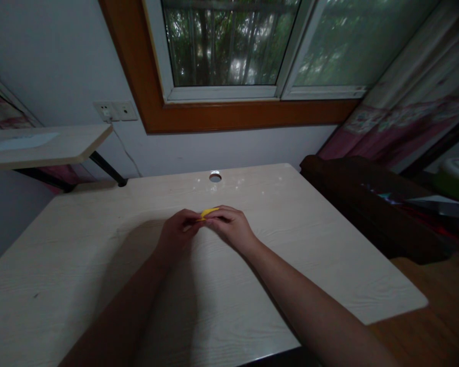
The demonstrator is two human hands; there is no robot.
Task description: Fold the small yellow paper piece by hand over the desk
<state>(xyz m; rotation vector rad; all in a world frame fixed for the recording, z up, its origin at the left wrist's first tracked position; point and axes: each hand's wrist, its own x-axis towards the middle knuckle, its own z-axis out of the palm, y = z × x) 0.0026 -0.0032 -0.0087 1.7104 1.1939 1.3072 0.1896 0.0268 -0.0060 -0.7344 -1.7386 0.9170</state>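
Observation:
Between my hands is a small yellow piece (208, 211), thin and partly folded or curved; it looks like paper, but its kind is hard to make out. My left hand (179, 230) pinches its left end with thumb and fingertips. On the other side my right hand (231, 222) has its fingers closed over the right part, hiding much of it. The fingertips of both hands nearly meet, just over the middle of the pale wooden desk (145, 204).
A round cable hole (215, 177) pierces the desk's far edge. A raised shelf (49, 145) on black legs stands at the left. Behind are a wall socket (115, 111) and a window (229, 46). Dark furniture (340, 199) adjoins the right side.

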